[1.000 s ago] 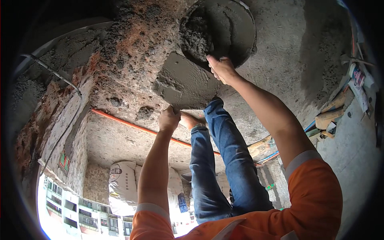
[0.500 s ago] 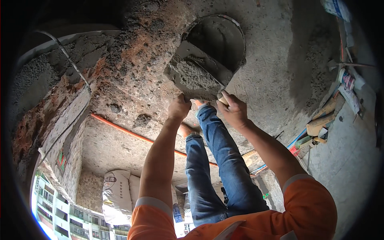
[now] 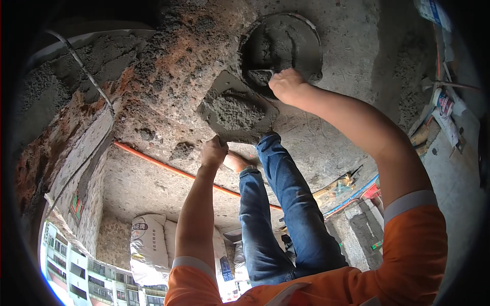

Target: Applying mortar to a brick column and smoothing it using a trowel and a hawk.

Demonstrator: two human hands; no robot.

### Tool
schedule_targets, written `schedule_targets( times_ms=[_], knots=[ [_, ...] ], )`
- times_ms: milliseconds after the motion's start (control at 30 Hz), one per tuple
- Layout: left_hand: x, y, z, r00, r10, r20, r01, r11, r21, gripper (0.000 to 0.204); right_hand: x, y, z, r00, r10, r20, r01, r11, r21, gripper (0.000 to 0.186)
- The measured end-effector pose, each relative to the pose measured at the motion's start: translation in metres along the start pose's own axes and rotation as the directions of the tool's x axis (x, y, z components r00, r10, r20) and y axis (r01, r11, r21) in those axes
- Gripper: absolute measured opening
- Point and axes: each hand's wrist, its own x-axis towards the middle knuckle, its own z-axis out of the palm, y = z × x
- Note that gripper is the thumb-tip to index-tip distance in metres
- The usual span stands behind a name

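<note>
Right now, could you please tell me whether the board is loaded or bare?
Loaded: a rough heap of grey mortar sits on the board, whose near edge the left hand grips.

Daylight enters beyond the floor's (image 3: 352, 61) lower-left edge, glaring nearly white around a building (image 3: 99, 280). Deep shadow covers the upper-left edge; the bucket (image 3: 308, 22) is dim inside. Fisheye distortion curves the building's lines; black vignetting fills the view's 4 corners.
</note>
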Motion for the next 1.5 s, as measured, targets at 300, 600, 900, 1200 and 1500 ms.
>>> schedule_targets(
  times_ms=[300,600,900,1200,1500],
  knots=[
    [0.020,0.009,-0.013,0.998,0.051,0.022,-0.054,0.987,0.151,0.028,-0.002,0.076,0.070,0.887,0.391,-0.246,-0.287,0.884,0.369,0.049],
    [0.004,-0.005,-0.008,0.980,0.163,-0.116,-0.149,0.982,0.118,0.026,0.022,-0.015,0.107,0.843,0.473,0.256,-0.152,-0.248,0.957,0.049],
    [-0.026,0.002,-0.016,0.986,0.130,-0.103,-0.127,0.991,0.033,0.024,-0.037,-0.025,0.087,0.856,0.512,0.071,0.185,-0.431,0.883,0.038],
    [-0.078,0.122,-0.050,0.938,0.298,-0.179,-0.316,0.945,-0.082,0.029,-0.206,-0.113,0.038,0.450,0.727,-0.519,0.321,0.411,0.854,0.037],
    [-0.285,0.201,-0.084,0.928,0.270,-0.258,-0.359,0.836,-0.416,0.036,-0.447,-0.146,-0.060,0.410,0.835,-0.367,0.275,0.270,0.923,0.046]
  ],
)
